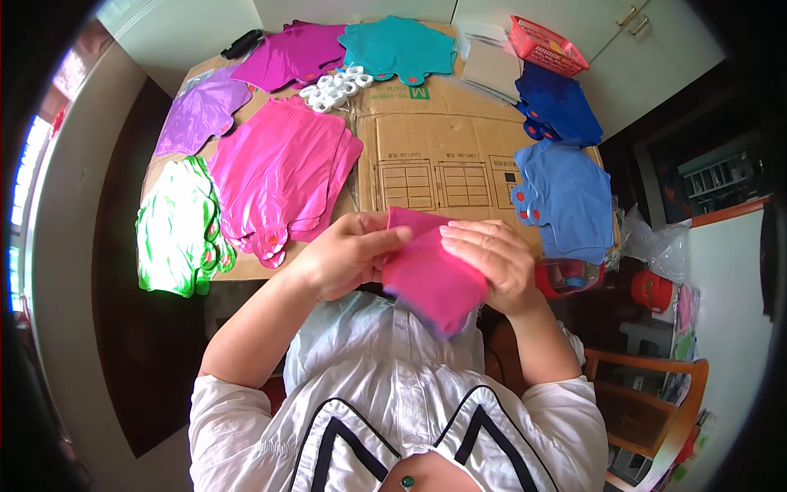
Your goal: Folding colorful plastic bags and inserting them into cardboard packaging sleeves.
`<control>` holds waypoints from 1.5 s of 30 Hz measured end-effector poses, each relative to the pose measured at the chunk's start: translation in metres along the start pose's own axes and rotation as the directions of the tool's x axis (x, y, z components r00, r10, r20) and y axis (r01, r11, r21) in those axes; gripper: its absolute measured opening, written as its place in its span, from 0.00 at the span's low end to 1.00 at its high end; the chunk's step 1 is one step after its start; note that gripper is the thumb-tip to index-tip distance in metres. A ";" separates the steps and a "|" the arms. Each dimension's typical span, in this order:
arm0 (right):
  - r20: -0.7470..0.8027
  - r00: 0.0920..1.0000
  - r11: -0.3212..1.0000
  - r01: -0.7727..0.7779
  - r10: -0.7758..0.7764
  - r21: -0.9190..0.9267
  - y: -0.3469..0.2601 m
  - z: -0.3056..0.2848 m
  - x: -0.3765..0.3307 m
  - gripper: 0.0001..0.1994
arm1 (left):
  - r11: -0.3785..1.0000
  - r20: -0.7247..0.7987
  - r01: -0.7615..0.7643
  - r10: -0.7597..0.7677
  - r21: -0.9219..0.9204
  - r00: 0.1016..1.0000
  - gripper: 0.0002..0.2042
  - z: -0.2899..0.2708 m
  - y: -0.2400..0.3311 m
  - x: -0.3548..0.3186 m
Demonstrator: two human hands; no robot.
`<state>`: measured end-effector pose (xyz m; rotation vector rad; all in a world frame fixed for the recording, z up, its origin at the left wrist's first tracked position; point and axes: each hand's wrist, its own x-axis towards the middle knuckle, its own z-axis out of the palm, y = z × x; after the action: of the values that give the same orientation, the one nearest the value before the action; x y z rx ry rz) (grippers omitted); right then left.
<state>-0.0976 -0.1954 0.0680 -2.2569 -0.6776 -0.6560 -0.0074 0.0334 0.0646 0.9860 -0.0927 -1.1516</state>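
Pink sheeting [430, 277] is pinched in my left grip [351, 256], my right grip [497, 261] clamped over its right side. Slackening either could let it slip askew.

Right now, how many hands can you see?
2: the left hand at the upper left of the pink piece, the right hand at its upper right. No others show.

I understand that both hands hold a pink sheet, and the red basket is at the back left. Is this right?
Not quite: the head view shows the red basket at the back right, not the back left. The left hand and right hand do hold a pink sheet.
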 end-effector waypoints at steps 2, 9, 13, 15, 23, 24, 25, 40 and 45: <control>0.072 0.969 0.953 -0.246 0.236 0.177 0.001 -0.008 -0.003 0.14 | 0.971 -0.104 -0.064 0.090 0.229 0.991 0.25 -0.003 0.004 -0.010; 0.590 0.551 0.108 -0.779 0.590 0.618 0.002 0.005 -0.013 0.06 | 0.904 0.027 -0.198 0.203 0.379 0.979 0.24 -0.002 -0.010 -0.014; 0.642 0.548 0.044 -0.777 0.536 0.627 -0.003 0.006 -0.015 0.07 | 0.880 -0.094 -0.155 0.219 0.450 0.971 0.09 0.012 -0.015 -0.011; 0.662 0.566 0.050 -0.777 0.490 0.627 0.000 0.001 -0.017 0.09 | 0.830 -0.051 -0.128 0.185 0.543 0.981 0.09 0.008 -0.014 -0.015; 0.518 0.665 0.217 -0.703 0.539 0.678 -0.004 0.013 -0.024 0.13 | 0.884 -0.048 -0.129 0.168 0.449 0.985 0.09 0.005 -0.019 -0.014; 0.532 0.659 0.224 -0.716 0.533 0.662 -0.004 0.013 -0.026 0.14 | 0.868 -0.046 -0.139 0.183 0.476 0.982 0.09 0.010 -0.013 -0.015; 0.528 0.667 0.240 -0.711 0.525 0.661 -0.004 0.012 -0.026 0.14 | 0.851 -0.043 -0.150 0.198 0.503 0.979 0.10 0.013 -0.010 -0.016; 0.369 0.836 -0.070 -0.375 0.406 0.925 -0.012 0.013 -0.036 0.10 | 0.750 0.350 -0.466 0.326 0.470 0.878 0.16 0.004 -0.001 -0.029; 0.368 0.822 -0.056 -0.383 0.435 0.922 -0.009 0.010 -0.030 0.12 | 0.948 0.431 -0.249 0.145 0.197 0.891 0.16 -0.013 0.001 -0.023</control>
<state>-0.1227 -0.1910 0.0472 -0.9186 -0.1688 0.1745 -0.0100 0.0596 0.0672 0.9109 -0.6789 -1.1589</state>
